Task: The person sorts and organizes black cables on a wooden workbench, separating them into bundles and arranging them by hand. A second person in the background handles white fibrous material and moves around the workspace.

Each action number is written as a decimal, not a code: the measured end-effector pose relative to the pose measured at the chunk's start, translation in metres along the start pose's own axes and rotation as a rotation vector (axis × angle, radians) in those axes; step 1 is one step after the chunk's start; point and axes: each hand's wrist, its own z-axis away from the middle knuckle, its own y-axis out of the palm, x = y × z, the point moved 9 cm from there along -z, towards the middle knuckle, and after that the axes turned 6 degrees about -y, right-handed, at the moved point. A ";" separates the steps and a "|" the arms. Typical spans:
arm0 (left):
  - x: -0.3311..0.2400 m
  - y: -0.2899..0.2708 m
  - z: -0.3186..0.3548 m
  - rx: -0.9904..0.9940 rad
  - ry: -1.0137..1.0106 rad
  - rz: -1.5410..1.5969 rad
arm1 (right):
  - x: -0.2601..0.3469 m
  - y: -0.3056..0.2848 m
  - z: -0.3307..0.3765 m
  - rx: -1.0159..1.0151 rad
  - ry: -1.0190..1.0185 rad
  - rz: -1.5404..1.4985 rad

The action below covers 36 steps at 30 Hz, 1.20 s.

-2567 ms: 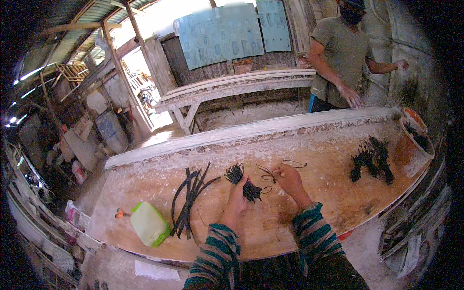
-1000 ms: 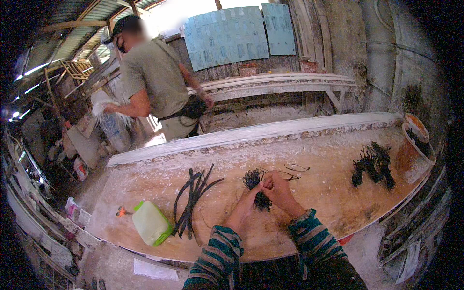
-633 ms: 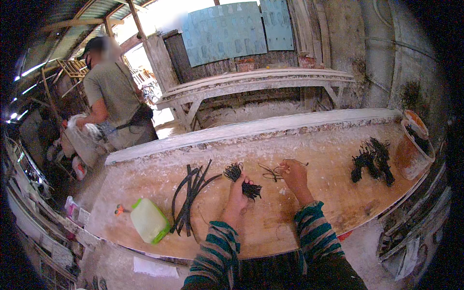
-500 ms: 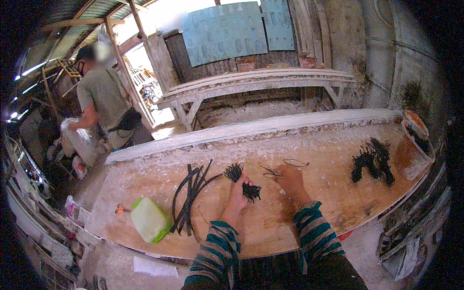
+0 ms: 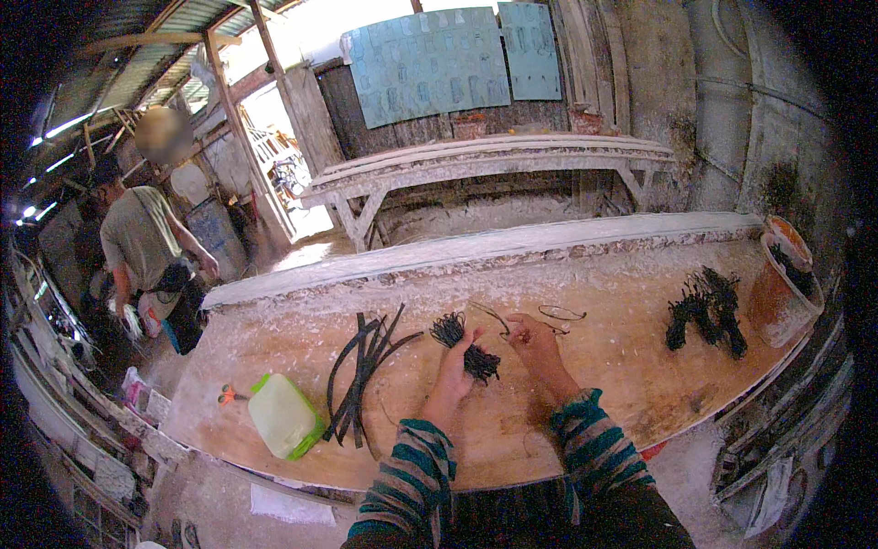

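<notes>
Mid-frame, the left hand [image 5: 452, 373], fingers wrapped round the bundle [image 5: 447, 328], should grip firmly while the right hand [image 5: 540, 355] pinches a cord [image 5: 495, 317].

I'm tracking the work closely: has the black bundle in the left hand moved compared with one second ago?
Yes: the black bundle in the left hand has shifted left, nearer the black strips lying on the table.

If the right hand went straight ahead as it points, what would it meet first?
Past the thin cord it holds, the right hand would probably meet the far whitish ledge; depth is unclear.
</notes>
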 end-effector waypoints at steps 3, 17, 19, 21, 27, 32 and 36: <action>0.002 0.008 0.001 0.080 -0.012 0.022 | 0.011 0.018 0.006 0.094 -0.028 -0.208; -0.007 0.000 -0.001 0.107 0.057 0.092 | 0.054 0.020 0.011 0.357 -0.067 -0.264; -0.014 0.011 0.004 0.106 0.126 0.082 | 0.016 0.001 -0.001 0.258 -0.035 0.140; -0.019 0.015 0.007 0.109 0.154 0.090 | 0.000 -0.023 -0.010 0.168 -0.022 0.493; -0.019 0.022 0.012 0.144 0.111 0.062 | -0.044 -0.047 -0.008 0.140 0.110 0.903; -0.017 0.017 0.008 0.136 0.111 0.037 | -0.068 -0.039 -0.008 0.276 0.254 0.998; -0.017 0.011 0.007 0.096 0.094 0.038 | -0.043 -0.039 -0.005 0.206 0.132 0.919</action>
